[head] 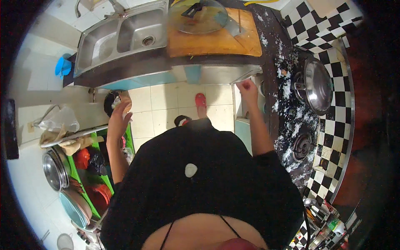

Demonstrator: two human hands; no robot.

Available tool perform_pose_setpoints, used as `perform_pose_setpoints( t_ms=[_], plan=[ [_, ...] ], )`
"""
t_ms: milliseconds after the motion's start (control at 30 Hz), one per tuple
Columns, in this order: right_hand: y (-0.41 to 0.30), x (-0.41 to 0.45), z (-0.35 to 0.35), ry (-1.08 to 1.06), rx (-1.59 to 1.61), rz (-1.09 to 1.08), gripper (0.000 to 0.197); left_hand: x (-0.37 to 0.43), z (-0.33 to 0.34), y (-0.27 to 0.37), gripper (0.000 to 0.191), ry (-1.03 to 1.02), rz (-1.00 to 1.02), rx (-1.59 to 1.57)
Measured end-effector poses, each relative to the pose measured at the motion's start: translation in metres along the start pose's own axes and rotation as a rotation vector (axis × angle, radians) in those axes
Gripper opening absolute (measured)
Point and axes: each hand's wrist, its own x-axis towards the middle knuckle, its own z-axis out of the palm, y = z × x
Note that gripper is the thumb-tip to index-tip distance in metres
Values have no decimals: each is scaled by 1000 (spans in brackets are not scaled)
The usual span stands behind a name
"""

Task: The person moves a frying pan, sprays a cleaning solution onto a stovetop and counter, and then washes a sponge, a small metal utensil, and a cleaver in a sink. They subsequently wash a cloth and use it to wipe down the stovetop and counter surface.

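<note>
My left hand is over the left side, fingers apart and holding nothing that I can see. Just beyond its fingertips is a dark round bin with crumpled, light-coloured material in it. My right hand is held out with its fingers curled in, and nothing shows inside them. It is near the corner where the sink counter meets the stove counter; whether it touches the cabinet edge is unclear. A wooden cutting board lies on the sink counter, bearing a glass lid and a cleaver.
A double steel sink is at the far left. White powder or foam is spattered across the stove counter, around a lidded steel pan and a bare burner. A green rack with basins stands at left. Red footwear shows on the tiled floor.
</note>
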Motion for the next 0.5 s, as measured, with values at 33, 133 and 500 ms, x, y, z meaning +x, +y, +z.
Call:
perform_pose_setpoints(
  t_ms=[33, 133, 500],
  plan=[
    [-12, 29, 3, -39, 3, -28, 26, 2, -2, -1, 40, 15, -27, 28],
    [-1, 142, 10, 124, -65, -123, 28, 23, -9, 11, 39, 12, -87, 10],
    [-28, 411, 42, 148, -765, 5, 28, 76, -18, 50, 32, 36, -231, 16]
  ],
)
